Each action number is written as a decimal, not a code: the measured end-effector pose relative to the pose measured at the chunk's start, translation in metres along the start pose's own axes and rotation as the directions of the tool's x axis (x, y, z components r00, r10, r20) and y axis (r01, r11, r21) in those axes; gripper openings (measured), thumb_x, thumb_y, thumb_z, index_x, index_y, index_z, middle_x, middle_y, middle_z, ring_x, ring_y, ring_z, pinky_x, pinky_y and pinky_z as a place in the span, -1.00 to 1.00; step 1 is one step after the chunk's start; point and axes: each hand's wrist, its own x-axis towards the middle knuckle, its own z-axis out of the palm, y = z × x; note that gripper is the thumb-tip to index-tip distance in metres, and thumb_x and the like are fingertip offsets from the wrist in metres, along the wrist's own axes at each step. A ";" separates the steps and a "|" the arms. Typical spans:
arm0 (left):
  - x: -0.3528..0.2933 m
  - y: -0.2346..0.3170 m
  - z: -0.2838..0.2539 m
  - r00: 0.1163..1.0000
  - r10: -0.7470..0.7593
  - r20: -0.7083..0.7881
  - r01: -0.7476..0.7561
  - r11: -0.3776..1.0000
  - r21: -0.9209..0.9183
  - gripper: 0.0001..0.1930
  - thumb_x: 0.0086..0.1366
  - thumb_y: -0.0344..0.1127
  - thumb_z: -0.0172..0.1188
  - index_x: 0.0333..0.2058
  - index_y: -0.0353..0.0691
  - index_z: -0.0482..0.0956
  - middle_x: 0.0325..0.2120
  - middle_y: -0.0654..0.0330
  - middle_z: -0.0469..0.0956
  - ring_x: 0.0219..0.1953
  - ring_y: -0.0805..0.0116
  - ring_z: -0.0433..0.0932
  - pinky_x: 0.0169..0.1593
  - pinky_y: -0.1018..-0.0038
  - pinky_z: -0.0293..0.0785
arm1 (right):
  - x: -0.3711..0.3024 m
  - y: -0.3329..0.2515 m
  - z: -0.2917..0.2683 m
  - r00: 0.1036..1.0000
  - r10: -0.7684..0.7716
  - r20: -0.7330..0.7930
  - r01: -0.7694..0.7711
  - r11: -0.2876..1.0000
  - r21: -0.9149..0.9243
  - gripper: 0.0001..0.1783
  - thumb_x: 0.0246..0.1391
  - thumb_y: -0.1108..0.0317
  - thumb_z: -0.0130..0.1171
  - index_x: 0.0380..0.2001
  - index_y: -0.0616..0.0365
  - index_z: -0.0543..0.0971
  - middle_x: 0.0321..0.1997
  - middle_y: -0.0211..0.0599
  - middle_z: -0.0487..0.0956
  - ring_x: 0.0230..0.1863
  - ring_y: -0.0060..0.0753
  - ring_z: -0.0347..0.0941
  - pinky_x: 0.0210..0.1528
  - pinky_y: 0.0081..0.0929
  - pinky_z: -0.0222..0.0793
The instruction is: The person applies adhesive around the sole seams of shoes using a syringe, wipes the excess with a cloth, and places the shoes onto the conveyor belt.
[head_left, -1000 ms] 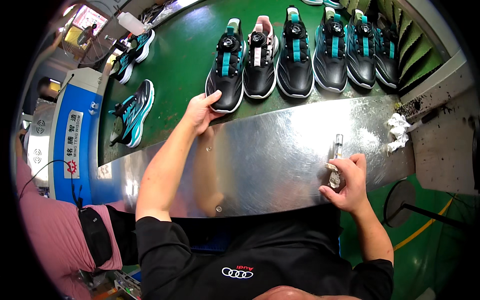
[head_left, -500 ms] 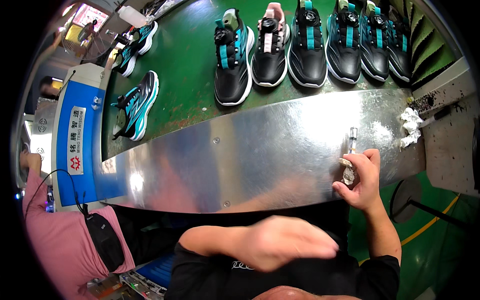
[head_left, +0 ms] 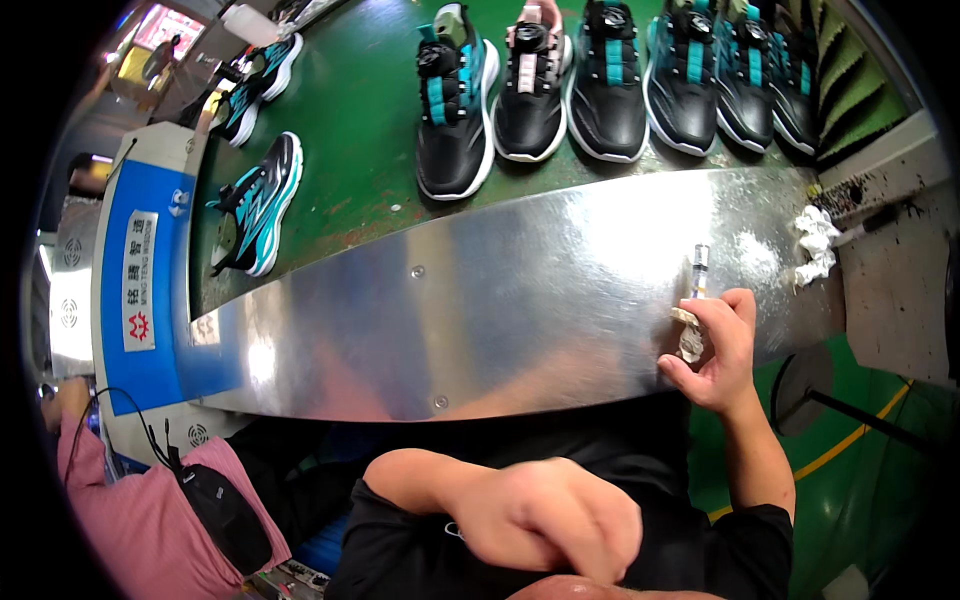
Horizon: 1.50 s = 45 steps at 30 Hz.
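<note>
My right hand (head_left: 722, 350) rests on the metal counter (head_left: 540, 300), thumb and fingers curved around a small whitish crumpled lump (head_left: 690, 344). A beige edge of it shows beneath the index fingertip. Just beyond those fingers lies a thin clear tube-like piece (head_left: 700, 262), partly covered by the hand. My left hand (head_left: 555, 520) is raised in front of my chest, fingers bent downward and pressed together. Anything inside it is hidden. Beyond the counter stands a row of black sneakers, one with pink trim (head_left: 528, 85), another with teal trim (head_left: 455, 110) at the row's left end.
A crumpled white wad (head_left: 816, 240) lies at the counter's right end beside a dark-handled tool (head_left: 868, 226). Further left on the green surface sits a teal-and-black sneaker (head_left: 258, 205). A blue-and-white machine (head_left: 155, 270) and a co-worker in pink (head_left: 150, 520) are at the left.
My left hand has turned downward from a flatter pose, its fingers now bent. The right hand keeps its place at the lump. At the left, the co-worker's hand has moved lower.
</note>
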 end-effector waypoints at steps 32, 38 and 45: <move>-0.001 -0.008 0.008 0.989 -0.148 0.012 0.147 0.959 -0.242 -0.81 -0.08 -0.69 -0.08 -0.63 -0.27 0.48 -0.55 0.23 0.36 -0.46 0.35 0.34 -0.38 0.48 0.27 | -0.001 -0.005 0.003 1.000 -0.009 0.006 0.009 1.000 -0.005 -0.43 -0.36 0.11 0.37 -0.24 0.20 0.52 -0.38 -0.30 0.52 -0.32 -0.22 0.19 -0.23 -0.39 0.18; -0.003 -0.009 -0.054 0.949 0.020 -0.315 0.122 0.896 0.427 -0.86 0.12 -0.56 0.01 -0.51 -0.24 0.53 -0.52 0.21 0.43 -0.39 0.38 0.41 -0.26 0.50 0.35 | -0.013 -0.001 0.001 0.992 0.127 -0.017 -0.121 0.975 0.185 -0.40 -0.17 0.00 0.29 -0.17 0.26 0.48 -0.29 -0.25 0.48 -0.32 -0.30 0.25 -0.24 -0.45 0.21; -0.013 -0.021 -0.126 0.696 0.000 -0.718 0.526 0.680 0.510 -0.85 0.29 -0.38 0.05 -0.38 -0.33 0.53 -0.52 0.26 0.45 -0.54 0.57 0.42 -0.43 0.64 0.36 | -0.036 -0.006 -0.032 0.905 0.419 0.070 -0.402 0.795 0.454 -0.58 0.21 0.12 -0.04 -0.16 0.32 0.48 -0.27 -0.24 0.48 -0.34 -0.52 0.37 -0.26 -0.59 0.29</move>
